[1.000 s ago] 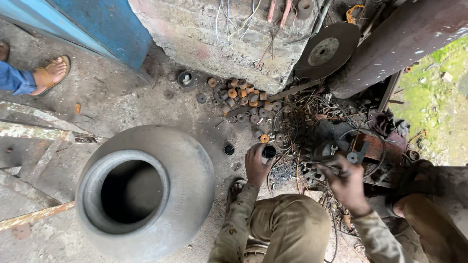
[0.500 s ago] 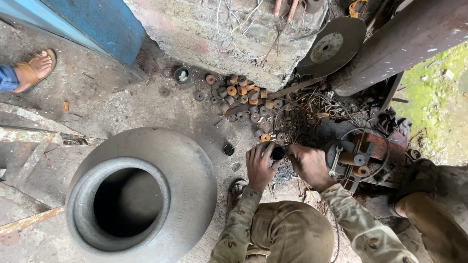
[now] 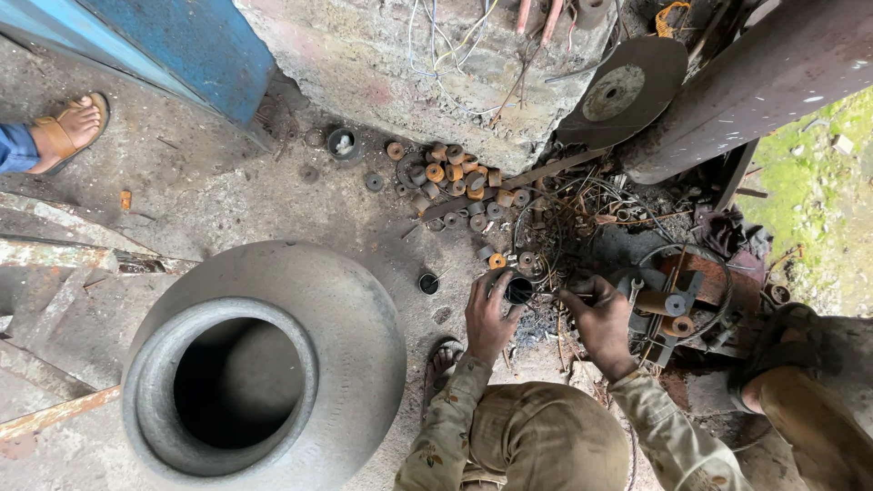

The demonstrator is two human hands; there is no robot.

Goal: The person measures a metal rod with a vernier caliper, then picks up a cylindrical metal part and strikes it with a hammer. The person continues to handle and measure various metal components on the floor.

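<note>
I squat on a grimy concrete floor. My left hand [image 3: 489,316] grips a short dark metal cylinder [image 3: 518,290], open end up, held just above the floor. My right hand [image 3: 602,320] is closed beside it, fingers curled on a thin dark rod or tool whose tip points toward the cylinder. Just beyond both hands lie several rusty rings and bushings [image 3: 459,177] and a tangle of wire [image 3: 564,227]. A small dark ring [image 3: 428,283] lies left of my left hand.
A large grey metal pot [image 3: 273,364] with a wide mouth stands at the lower left. A cracked concrete block [image 3: 409,64], a round grinding disc [image 3: 621,91] and a rusty pipe [image 3: 764,82] sit ahead. Another person's sandalled foot [image 3: 68,132] is at left.
My right hand has moved left from the rusty machine parts to beside the cylinder in my left hand. The view has shifted slightly.
</note>
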